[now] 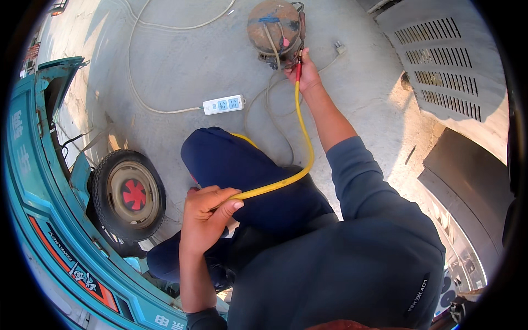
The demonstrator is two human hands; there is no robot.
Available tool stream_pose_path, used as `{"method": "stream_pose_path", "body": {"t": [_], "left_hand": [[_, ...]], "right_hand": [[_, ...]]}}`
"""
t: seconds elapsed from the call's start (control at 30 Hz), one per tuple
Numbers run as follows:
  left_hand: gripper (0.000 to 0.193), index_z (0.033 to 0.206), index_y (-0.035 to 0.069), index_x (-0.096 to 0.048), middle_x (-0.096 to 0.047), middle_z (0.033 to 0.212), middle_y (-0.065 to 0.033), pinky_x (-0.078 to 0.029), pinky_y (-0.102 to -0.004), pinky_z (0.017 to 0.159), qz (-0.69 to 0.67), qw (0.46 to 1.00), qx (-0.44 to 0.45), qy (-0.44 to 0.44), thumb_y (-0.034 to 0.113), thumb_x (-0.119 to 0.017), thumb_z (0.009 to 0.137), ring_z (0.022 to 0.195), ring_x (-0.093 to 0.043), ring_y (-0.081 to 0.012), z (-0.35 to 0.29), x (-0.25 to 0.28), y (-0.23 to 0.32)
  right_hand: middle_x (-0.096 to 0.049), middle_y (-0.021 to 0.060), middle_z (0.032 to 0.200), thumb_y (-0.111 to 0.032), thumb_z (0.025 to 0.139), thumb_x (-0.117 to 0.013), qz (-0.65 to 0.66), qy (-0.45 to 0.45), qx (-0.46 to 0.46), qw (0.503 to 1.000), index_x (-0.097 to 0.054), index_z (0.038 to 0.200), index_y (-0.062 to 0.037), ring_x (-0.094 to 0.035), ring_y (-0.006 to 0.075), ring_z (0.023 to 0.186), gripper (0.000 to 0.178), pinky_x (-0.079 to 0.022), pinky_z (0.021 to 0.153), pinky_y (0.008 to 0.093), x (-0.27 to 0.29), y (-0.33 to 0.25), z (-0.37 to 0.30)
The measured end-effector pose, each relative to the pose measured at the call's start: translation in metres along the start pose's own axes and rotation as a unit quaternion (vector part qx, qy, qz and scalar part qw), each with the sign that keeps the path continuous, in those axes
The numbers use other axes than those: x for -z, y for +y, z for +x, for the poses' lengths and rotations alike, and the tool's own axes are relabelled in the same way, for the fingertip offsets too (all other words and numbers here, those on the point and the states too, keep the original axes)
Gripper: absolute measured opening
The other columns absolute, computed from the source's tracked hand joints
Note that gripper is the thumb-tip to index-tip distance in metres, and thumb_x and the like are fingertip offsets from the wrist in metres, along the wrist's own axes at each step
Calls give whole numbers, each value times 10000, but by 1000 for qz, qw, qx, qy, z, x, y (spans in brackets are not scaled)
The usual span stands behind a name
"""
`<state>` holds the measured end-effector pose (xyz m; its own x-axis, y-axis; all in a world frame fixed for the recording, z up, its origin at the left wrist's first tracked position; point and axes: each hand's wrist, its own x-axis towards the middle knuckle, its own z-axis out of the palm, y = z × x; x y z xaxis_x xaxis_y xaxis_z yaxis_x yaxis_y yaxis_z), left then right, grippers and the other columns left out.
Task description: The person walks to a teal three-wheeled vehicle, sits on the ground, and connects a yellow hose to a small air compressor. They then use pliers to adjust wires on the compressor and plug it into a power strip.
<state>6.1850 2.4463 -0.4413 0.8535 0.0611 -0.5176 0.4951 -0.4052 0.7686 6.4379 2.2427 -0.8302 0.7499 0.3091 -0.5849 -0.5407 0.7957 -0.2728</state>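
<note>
A yellow hose runs in a curve between my two hands, across my dark blue trousers. My left hand is closed round it near my knee, thumb pressed along the top. At the far end, my right hand grips the hose's red sleeved end, its fingers partly hidden behind it. That end meets a rusty round compressor on the ground, with blue binding on top and cables at its side. Whether the hose is joined to the compressor cannot be made out.
A white power strip with a pale cord lies left of the compressor; a loose plug lies to its right. At left stands a teal vehicle with a black-tyred wheel. A slotted metal panel is at right.
</note>
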Motion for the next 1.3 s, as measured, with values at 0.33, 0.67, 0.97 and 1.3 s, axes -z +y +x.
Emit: {"method": "stream_pose_path", "body": {"t": [0.33, 0.67, 0.97, 1.3], "left_hand": [[197, 1124, -32, -720, -580, 825, -52, -427, -268, 722, 88, 985, -54, 140, 64, -684, 956, 770, -525, -135, 28, 39, -17], [214, 1147, -20, -705, -622, 866, -88, -471, -289, 726, 77, 984, -47, 151, 77, -670, 961, 783, -579, -167, 19, 57, -44], [279, 1138, -6, -725, -613, 820, -80, -455, -300, 686, 57, 992, -56, 93, -44, -719, 862, 752, -572, -190, -30, 58, -48], [278, 1101, -4, -721, -609, 810, -108, -454, -384, 669, 22, 987, -139, 73, -14, -746, 824, 728, -578, -291, -46, 35, -54]], "right_hand": [[-543, 2, 764, -610, 1008, -536, -84, 71, 16, 994, -601, 933, -122, -528, 170, 652, 498, -462, 566, 323, -4, -3, 1], [-628, 203, 1241, -210, 938, -618, -859, 223, 382, 258, -604, 1372, -175, -665, 382, 1018, 436, -540, 893, 515, 29, -108, -29], [-681, 238, 1077, -167, 960, -594, -924, 61, 215, 310, -648, 1307, -119, -693, 400, 956, 355, -563, 846, 473, 22, -133, -72], [-645, 75, 1001, -6, 929, -691, -631, 25, 15, 775, -524, 1343, 53, -620, 127, 819, 449, -541, 727, 260, 29, 57, -126]]}}
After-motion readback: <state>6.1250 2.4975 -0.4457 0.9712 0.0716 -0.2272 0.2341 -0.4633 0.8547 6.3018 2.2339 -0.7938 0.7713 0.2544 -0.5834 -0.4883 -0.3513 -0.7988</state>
